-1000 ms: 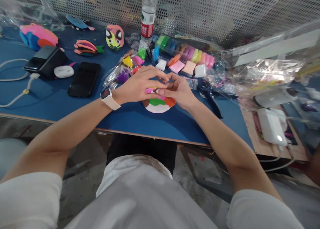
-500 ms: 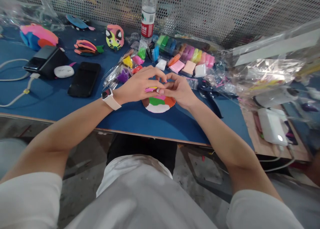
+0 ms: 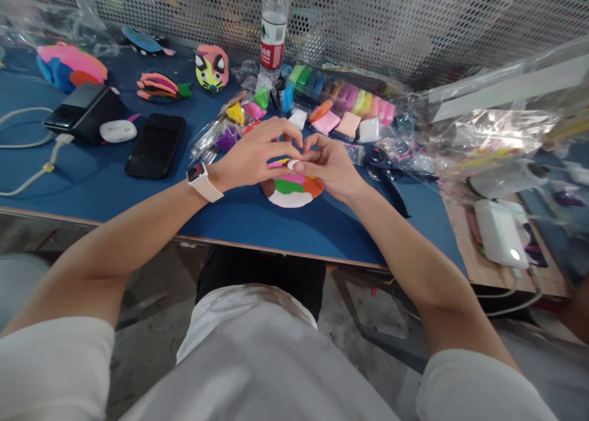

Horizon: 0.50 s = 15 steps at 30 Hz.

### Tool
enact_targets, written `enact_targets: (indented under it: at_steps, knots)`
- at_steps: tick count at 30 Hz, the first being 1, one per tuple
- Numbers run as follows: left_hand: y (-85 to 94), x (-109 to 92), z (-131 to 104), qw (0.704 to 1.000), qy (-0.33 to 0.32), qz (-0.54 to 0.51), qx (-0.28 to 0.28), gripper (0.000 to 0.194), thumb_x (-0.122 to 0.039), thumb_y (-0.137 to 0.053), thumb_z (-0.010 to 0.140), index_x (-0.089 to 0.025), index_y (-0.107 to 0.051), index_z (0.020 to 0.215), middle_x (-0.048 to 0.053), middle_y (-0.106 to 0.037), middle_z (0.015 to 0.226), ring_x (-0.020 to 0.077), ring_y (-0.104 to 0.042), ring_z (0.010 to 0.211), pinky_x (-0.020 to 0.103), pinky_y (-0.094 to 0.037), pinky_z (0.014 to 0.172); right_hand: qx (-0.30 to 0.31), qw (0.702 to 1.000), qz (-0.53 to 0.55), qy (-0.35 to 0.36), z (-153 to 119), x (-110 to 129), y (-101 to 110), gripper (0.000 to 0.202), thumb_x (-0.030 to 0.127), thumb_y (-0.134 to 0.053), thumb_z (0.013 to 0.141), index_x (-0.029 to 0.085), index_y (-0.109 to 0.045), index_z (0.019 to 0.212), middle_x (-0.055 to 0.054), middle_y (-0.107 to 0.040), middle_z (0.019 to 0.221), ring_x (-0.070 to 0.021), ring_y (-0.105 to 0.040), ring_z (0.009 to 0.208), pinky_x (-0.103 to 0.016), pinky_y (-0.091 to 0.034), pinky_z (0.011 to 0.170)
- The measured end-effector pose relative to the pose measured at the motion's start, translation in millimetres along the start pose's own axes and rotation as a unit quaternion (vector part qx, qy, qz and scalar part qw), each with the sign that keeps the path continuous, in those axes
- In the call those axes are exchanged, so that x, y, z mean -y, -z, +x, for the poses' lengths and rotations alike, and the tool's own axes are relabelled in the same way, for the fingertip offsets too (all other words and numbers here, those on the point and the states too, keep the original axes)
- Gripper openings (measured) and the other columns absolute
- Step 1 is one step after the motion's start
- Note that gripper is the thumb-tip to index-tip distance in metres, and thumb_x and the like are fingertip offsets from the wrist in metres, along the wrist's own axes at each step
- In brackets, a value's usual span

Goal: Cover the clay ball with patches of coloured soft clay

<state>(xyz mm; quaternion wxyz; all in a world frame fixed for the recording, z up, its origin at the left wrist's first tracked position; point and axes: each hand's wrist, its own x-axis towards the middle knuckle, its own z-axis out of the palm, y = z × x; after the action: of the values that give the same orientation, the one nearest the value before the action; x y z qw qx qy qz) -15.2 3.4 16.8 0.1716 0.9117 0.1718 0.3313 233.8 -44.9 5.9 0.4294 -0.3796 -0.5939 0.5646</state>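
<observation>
A rounded clay piece with white, green, orange, brown and pink patches lies on the blue table near its front edge. Over its upper part, my left hand is curved, its fingertips meeting those of my right hand. Between the fingertips shows a small white lump, pinched by my right thumb and fingers and touched by my left fingers. My hands hide the back of the clay piece.
Behind my hands are clay packets, thin tools and a water bottle. A black phone, white mouse and finished clay figures stand left. Black scissors and plastic bags are right.
My fingers have shifted slightly around the small white lump, which shows more plainly now. The clay piece stays in place.
</observation>
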Motion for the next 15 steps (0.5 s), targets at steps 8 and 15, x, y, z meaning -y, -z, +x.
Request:
enact_targets:
  at_steps: [8,15]
  knots:
    - [0.7,-0.2,2.5,0.999,-0.034,0.000,0.022,0.046,-0.077,-0.058,0.116,-0.038,-0.081,0.122,0.006,-0.076,0.144,0.0308,-0.065,0.128,0.066,-0.056,0.122,0.000,1.000,0.003,-0.007,0.5,1.7,4.7,0.075,0.056,-0.119,0.062,0.031,-0.058,0.099,0.001,-0.085,0.093,-0.0274,-0.086,0.090,-0.045,-0.073,0.087]
    - [0.5,-3.5,0.4,1.000,-0.003,0.002,0.007,0.050,-0.080,-0.057,0.115,-0.037,-0.082,0.122,0.007,-0.078,0.136,0.0352,-0.068,0.132,0.070,-0.056,0.124,0.002,1.000,0.006,-0.002,-0.6,2.1,1.7,0.073,0.061,-0.117,0.065,0.031,-0.059,0.098,0.001,-0.084,0.091,-0.0284,-0.086,0.093,-0.045,-0.073,0.086]
